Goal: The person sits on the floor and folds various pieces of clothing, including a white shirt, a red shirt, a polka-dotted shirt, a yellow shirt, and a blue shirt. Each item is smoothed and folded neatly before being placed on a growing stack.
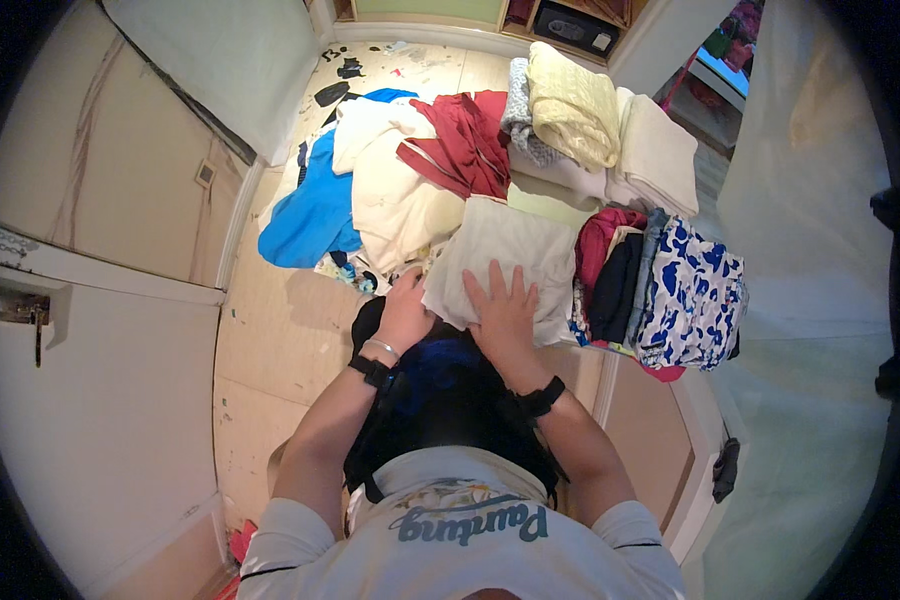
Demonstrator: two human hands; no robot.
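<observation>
A folded white cloth (521, 240) lies before me, over the near edge of the clothes. My right hand (502, 307) rests flat on it with the fingers spread. At the cloth's left edge is my left hand (407, 311); its fingertips are partly hidden, and whether they pinch the cloth is unclear. Left of the cloth spreads a loose cream garment (397, 202), beside a blue garment (311, 217) and a crumpled red garment (469, 146). Folded clothes stand in a row at the right, with blue-and-white patterned fabric (694, 292) at its end.
Behind the row are a folded yellow knit (574, 105), a grey knit (521, 97) and a folded cream cloth (656, 154). A white door with a metal latch (19, 307) stands at the left. Small dark scraps (350, 68) lie at the far end. A pale curtain (802, 300) hangs at the right.
</observation>
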